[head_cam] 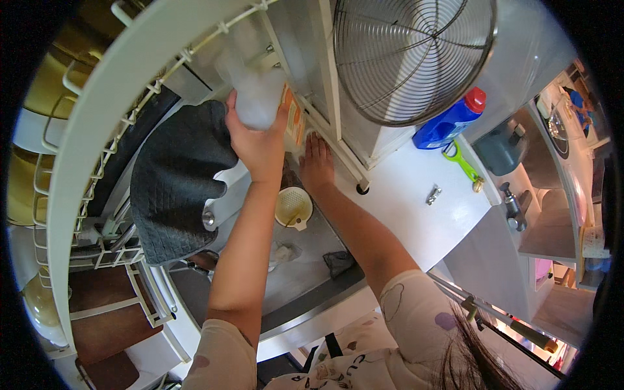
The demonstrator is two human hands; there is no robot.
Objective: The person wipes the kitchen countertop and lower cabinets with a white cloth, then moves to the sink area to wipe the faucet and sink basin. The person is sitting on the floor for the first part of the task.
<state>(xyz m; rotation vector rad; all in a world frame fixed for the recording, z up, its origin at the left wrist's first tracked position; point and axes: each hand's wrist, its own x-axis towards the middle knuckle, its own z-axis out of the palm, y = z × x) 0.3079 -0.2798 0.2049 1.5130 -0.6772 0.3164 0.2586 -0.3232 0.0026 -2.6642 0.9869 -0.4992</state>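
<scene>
My left hand is wrapped around a blurred white plastic container above the back of the sink. Beside it stands something with an orange and white label; whether that is a separate container I cannot tell. My right hand lies flat, fingers extended, on the ledge behind the sink; what may be under its fingertips is hidden. Between my forearms, a cream perforated strainer sits in the metal sink. A dark grey cloth drapes over the faucet to the left.
A large wire strainer hangs at upper right. Under it, a blue bottle with red cap and a green peeler rest on the white counter. A white wire rack curves along the left. Dark mesh lies in the sink.
</scene>
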